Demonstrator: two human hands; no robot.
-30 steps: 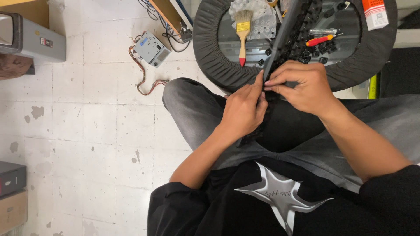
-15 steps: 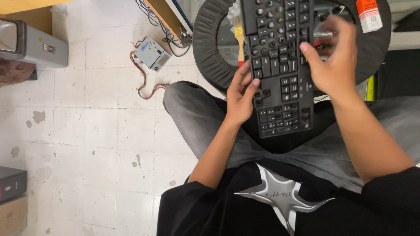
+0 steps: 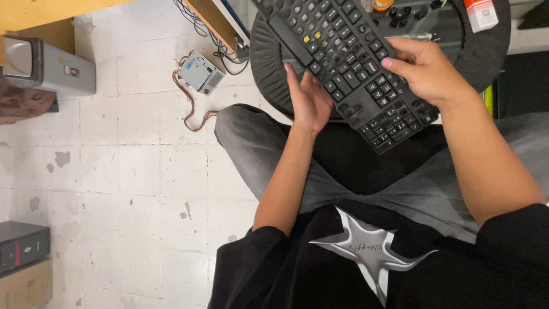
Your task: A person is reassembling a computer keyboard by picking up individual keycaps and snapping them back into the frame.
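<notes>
A black computer keyboard (image 3: 343, 51) is held slanted above my lap, keys facing up, with a few keycaps gone. My right hand (image 3: 426, 71) grips its right long edge, thumb on the keys. My left hand (image 3: 309, 100) rests flat against the keyboard's lower left edge, fingers straight and apart, not wrapped around it. I sit with grey trousers and a black shirt with a silver star below the hands.
Behind the keyboard is a round black padded seat (image 3: 269, 63) with small tools and loose keycaps on it. On the white tiled floor lie a small grey metal drive with wires (image 3: 199, 71), a grey bin (image 3: 46, 66), a black case (image 3: 23, 246) and a cardboard box (image 3: 26, 286).
The keyboard went from edge-on between both hands to face up, then swung to a diagonal. My left hand let go and opened against its edge.
</notes>
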